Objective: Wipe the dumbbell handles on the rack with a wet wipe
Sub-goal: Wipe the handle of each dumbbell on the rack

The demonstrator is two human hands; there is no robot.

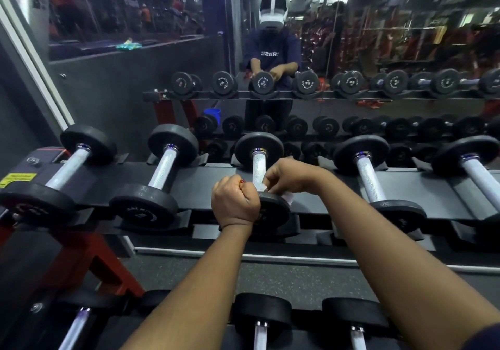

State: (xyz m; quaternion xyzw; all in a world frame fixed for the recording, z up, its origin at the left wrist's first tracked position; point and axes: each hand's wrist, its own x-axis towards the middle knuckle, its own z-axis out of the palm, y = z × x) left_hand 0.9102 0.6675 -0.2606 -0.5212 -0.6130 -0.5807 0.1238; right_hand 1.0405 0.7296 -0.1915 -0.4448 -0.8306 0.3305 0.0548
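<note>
Several black dumbbells with silver handles lie across the top shelf of the rack (205, 184). Both hands meet over the middle dumbbell (258, 147), at the near end of its handle (259, 167). My left hand (235, 201) is a closed fist beside the handle, with something small and red showing at its fingers. My right hand (290, 175) pinches a white wet wipe (288, 197) against the handle's near end, just above the near weight head (273, 209). Part of the wipe is hidden under my fingers.
Neighbouring dumbbells lie at left (165, 165) and right (369, 176) on the same shelf. A lower shelf of dumbbells (261, 314) sits below my forearms. A mirror behind the rack (378, 38) reflects the person and more weights. The red rack frame (89, 257) stands at left.
</note>
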